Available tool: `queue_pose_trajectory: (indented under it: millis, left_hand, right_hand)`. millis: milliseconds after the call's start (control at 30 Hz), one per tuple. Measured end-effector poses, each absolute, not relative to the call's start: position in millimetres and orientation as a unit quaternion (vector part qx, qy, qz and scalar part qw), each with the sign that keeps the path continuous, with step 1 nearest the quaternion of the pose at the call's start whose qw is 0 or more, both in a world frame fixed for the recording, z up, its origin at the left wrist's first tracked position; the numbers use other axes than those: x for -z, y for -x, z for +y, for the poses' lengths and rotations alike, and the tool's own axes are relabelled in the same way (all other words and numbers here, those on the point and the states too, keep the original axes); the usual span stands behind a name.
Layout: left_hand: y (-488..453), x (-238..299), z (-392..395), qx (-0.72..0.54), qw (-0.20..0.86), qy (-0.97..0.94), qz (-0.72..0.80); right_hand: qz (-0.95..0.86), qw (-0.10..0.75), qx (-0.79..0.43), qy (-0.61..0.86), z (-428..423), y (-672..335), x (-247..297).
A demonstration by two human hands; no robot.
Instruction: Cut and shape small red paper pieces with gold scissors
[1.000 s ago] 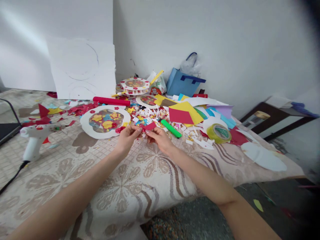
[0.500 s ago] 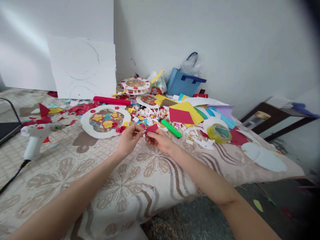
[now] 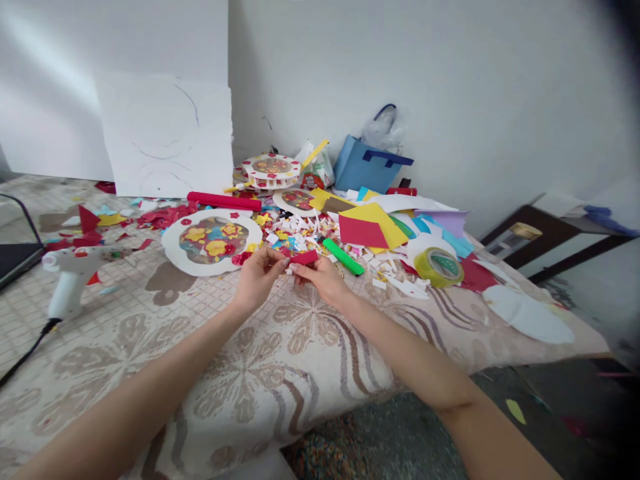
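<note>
A small piece of red paper (image 3: 305,257) is pinched between my two hands, just above the patterned cloth. My left hand (image 3: 261,275) grips its near-left end with thumb and forefinger. On the other side my right hand (image 3: 323,277) holds it between thumb and fingers, and part of the paper sticks out above the thumb. A small ring-like shape shows by my right knuckles; I cannot make out what it is. Left of my hands lies a white scalloped frame (image 3: 173,252) with a clear middle and yellow, red and blue flowers. A green roll (image 3: 343,257) lies just beyond my right hand.
A white glue gun (image 3: 69,280) stands at the left with its cord. White and coloured scraps (image 3: 300,230) cover the table's middle. Yellow tape (image 3: 439,267) and coloured sheets (image 3: 373,227) lie at the right. A blue bag (image 3: 367,167) and a decorated round piece (image 3: 271,168) stand behind.
The red paper has turned in my fingers and now looks flatter and narrower. My right fingers have shifted slightly around it. Both arms stay in nearly the same place.
</note>
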State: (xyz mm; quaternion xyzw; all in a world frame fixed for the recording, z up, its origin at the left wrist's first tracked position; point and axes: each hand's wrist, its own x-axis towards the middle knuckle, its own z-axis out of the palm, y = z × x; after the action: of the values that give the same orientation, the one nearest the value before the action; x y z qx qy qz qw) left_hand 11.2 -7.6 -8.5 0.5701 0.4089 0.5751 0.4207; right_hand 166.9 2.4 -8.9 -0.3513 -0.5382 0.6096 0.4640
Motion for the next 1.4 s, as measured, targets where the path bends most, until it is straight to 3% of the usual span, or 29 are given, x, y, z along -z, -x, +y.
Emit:
queue_pose_trajectory:
  millis: [200, 500, 867, 1000, 1067, 1267, 1400]
  left_hand:
    - [-11.2, 4.2, -9.0, -0.558, 0.505, -0.542, 0.374]
    - [-9.5, 4.6, -8.6, -0.542, 0.497, -0.558, 0.386]
    - [-4.1, -2.5, -12.3, -0.537, 0.226, -0.704, 0.405]
    - [-3.2, -6.1, -13.1, -0.510, 0.185, -0.751, 0.376]
    - [-3.0, -4.8, -11.0, -0.519, 0.224, -0.734, 0.377]
    - [-4.5, 1.8, -4.5, -0.559, 0.472, -0.553, 0.398]
    - [-7.5, 3.4, -5.1, -0.569, 0.526, -0.489, 0.401]
  right_hand:
    - [-0.520, 0.492, -0.602, 0.353, 5.6, -168.4, 12.8]
    - [-0.551, 0.478, -0.587, 0.350, 3.0, -168.6, 9.8]
    - [-0.546, 0.505, -0.556, 0.371, 3.0, -167.5, 2.5]
    - [-0.564, 0.502, -0.536, 0.378, 3.7, -168.5, 4.3]
    - [-0.568, 0.500, -0.531, 0.382, 3.9, -168.9, 4.9]
    - [-0.572, 0.502, -0.520, 0.388, 3.6, -168.3, 4.6]
    - [-0.580, 0.497, -0.512, 0.392, 4.0, -168.0, 6.2]
